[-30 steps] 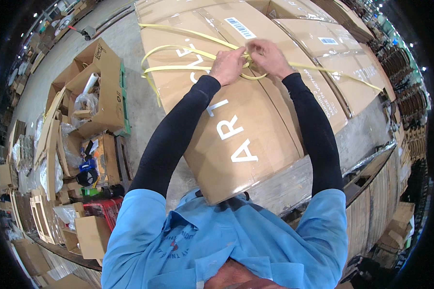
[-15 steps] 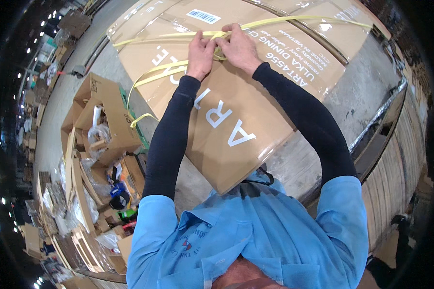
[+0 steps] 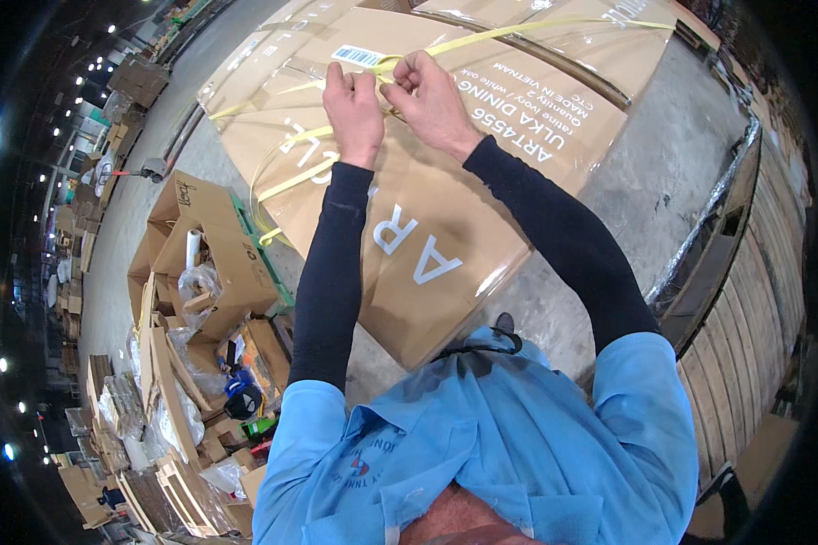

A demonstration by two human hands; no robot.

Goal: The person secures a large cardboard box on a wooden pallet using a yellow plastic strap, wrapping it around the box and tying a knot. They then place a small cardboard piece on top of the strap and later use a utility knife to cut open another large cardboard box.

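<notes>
A large brown carton (image 3: 409, 318) with white printing lies in front of me, and a yellow packing strap (image 3: 298, 178) runs across its top. My left hand (image 3: 354, 113) is closed in a pinch on the strap, over the carton's upper middle. Close beside it, my right hand (image 3: 432, 102) has its fingers curled on the same strap, where it makes a small loop. Loose lengths of strap curve over the carton's left side. The exact join between the fingers is partly hidden.
An open cardboard box (image 3: 204, 222) holding plastic wrap stands at left on a green pallet (image 3: 273, 263). Below it are wooden pieces and cardboard scraps. A slatted wooden platform (image 3: 736, 363) lies at right. More cartons (image 3: 600, 68) adjoin the far side.
Both hands have shifted slightly down and apart, the left one leftward, still at the strap. The loose strap at left has been drawn closer to the carton. The view has moved a little.
</notes>
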